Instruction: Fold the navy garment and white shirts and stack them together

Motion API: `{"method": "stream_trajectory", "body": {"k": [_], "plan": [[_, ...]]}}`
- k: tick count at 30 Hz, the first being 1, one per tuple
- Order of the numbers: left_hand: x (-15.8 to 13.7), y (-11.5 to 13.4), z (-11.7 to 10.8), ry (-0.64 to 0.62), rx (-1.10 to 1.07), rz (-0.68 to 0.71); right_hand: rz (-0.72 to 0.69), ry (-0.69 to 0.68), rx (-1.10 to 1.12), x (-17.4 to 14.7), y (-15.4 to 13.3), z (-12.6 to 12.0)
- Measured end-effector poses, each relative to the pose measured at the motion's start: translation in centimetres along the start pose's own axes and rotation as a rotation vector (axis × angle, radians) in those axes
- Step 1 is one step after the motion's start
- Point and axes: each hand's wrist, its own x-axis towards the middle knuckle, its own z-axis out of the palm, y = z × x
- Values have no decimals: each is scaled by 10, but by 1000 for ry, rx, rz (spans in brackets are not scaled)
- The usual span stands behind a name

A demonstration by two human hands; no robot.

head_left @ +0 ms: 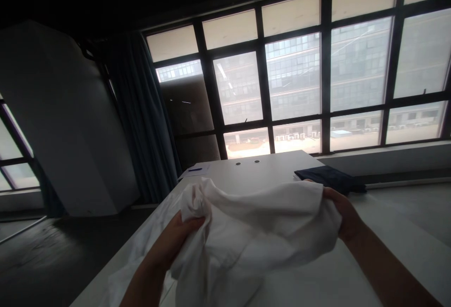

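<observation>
A white cloth garment is stretched between my two hands above the table, its lower part hanging in loose folds. I cannot make out what kind of garment it is. My left hand is closed on a bunched, twisted part of it. At the other end, my right hand grips the edge, with some of its fingers hidden behind the fabric.
Under the cloth runs a white table with two round holes near its far end. Dark folded fabric lies at its right edge. A blue pen rests on paper at the far left. Beyond are windows and a blue curtain.
</observation>
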Motion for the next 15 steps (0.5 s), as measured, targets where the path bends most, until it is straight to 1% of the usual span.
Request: {"method": "stream_trajectory", "body": {"k": [1, 2, 3, 5, 6, 7, 8, 9, 11, 13, 15], "plan": [[8, -3, -7, 90, 91, 56, 37, -45, 58, 5, 5, 7], [17, -6, -13, 209, 218, 128, 57, -94, 108, 10, 10, 13], [25, -11, -19, 354, 381, 216, 42, -124, 132, 15, 17, 18], [38, -22, -28, 629, 783, 401, 21, -140, 123, 22, 33, 22], [43, -28, -30, 716, 985, 471, 31, -125, 84, 24, 42, 23], [45, -34, -32, 744, 1164, 510, 54, -98, 20, 26, 51, 23], [47, -40, -32, 720, 1307, 512, 88, -62, -65, 27, 60, 22], [46, -45, -31, 664, 1415, 476, 125, -26, -162, 28, 68, 22], [41, -54, -25, 521, 1548, 356, 203, 2, -354, 27, 82, 22], [32, -62, -13, 391, 1619, 288, 278, -76, -493, 24, 92, 23], [21, -70, 7, 230, 1643, 288, 320, -214, -577, 20, 102, 25]]}}
